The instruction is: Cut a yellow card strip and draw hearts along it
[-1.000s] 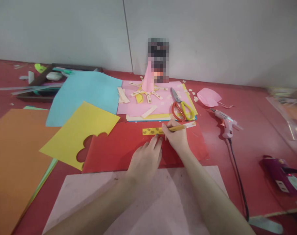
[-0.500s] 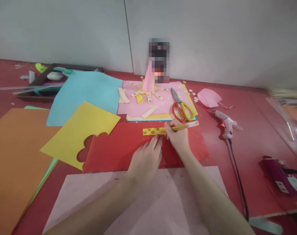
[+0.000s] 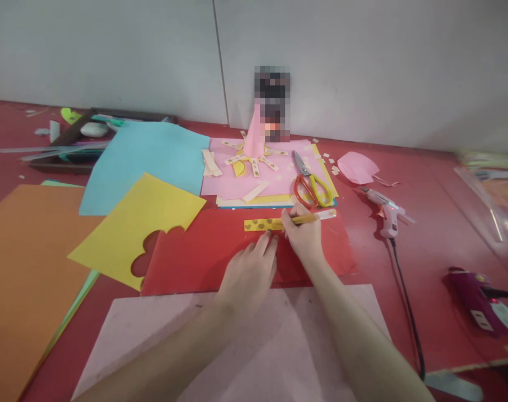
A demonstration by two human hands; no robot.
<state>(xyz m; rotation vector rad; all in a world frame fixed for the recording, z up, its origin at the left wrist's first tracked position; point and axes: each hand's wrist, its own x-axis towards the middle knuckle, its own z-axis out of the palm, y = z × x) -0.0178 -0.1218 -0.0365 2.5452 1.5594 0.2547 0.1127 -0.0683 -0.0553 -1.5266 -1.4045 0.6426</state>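
A narrow yellow paper strip with dark marks lies on a red sheet. My right hand is closed round a yellow pen, whose tip rests on the strip's right end. My left hand lies on the red sheet with its fingers stretched out and their tips pressing by the strip's lower edge. Both forearms cross a pale pink sheet in front.
Red-and-yellow scissors and a pink cone sit on a pink sheet behind. A glue gun with a black cord lies right, a purple device further right. Yellow, blue and orange sheets spread left. A dark tray is far left.
My right hand and the pen have shifted very slightly along the strip. My left hand has stayed where it was.
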